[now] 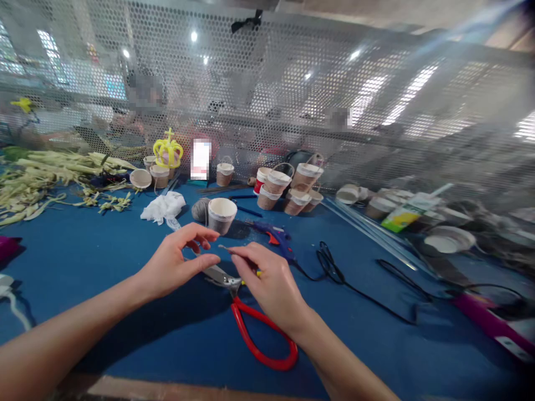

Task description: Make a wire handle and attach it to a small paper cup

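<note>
My right hand (pixel 267 278) pinches a short thin strand (pixel 223 247), perhaps cord or wire, between thumb and forefinger. Facing it, my left hand (pixel 179 259) has thumb and fingers apart and holds nothing that I can see. Beneath both hands lie red-handled scissors (pixel 263 340), their blades partly covered by my fingers. Just beyond my fingertips stands a pale paper cup (pixel 222 215), upright, with a ball of grey yarn (pixel 200 210) beside it. A blue glue gun (pixel 273 236) rests behind my right hand.
Brown-wrapped little buckets (pixel 297 200) cluster at the back by a perforated metal screen (pixel 267 83). Crumpled white tissue (pixel 164 207) and dried plant stalks (pixel 50 172) lie left. A black cable (pixel 368 301), clear sticks (pixel 376 236) and a drink carton (pixel 407 211) are on the right.
</note>
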A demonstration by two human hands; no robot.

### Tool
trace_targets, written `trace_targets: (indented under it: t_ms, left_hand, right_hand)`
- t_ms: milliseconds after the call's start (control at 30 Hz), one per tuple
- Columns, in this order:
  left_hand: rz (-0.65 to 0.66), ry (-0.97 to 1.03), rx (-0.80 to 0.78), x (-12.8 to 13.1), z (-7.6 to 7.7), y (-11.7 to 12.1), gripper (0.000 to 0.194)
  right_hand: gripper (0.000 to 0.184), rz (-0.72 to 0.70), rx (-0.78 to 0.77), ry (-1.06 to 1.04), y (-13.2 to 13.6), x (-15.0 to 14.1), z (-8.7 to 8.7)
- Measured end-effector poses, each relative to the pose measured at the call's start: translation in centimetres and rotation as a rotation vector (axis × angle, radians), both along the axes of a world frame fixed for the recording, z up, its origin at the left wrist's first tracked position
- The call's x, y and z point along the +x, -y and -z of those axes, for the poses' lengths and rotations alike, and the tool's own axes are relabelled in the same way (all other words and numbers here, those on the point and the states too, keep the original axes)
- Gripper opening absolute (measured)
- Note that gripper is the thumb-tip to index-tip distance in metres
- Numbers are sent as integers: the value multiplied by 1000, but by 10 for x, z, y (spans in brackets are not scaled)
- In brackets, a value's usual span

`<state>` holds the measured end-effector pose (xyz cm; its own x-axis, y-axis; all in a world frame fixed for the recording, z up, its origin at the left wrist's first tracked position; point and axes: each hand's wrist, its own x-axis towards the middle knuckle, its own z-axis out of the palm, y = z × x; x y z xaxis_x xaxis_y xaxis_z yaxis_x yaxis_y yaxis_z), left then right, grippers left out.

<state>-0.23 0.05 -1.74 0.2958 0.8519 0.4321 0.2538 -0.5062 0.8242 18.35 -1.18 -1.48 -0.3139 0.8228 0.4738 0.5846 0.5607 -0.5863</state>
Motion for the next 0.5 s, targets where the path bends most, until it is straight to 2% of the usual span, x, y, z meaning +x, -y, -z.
trace_targets:
  t_ms: [100, 200, 367, 500]
  left_hand:
    - [-37, -251, 424, 0, 5, 1, 16]
    - [-80, -381, 658, 2, 9, 1, 14]
    - [-107, -514, 769, 3, 8, 1, 15]
    - [-114, -563, 784, 2, 8, 1, 19]
  right_hand:
    - [18, -60, 87, 95, 2, -3, 2]
    - [14, -53, 81, 123, 4, -5, 3]
    - [13, -90, 70, 154, 6, -5, 2]
    - [15, -127, 63, 163, 7, -4, 0]
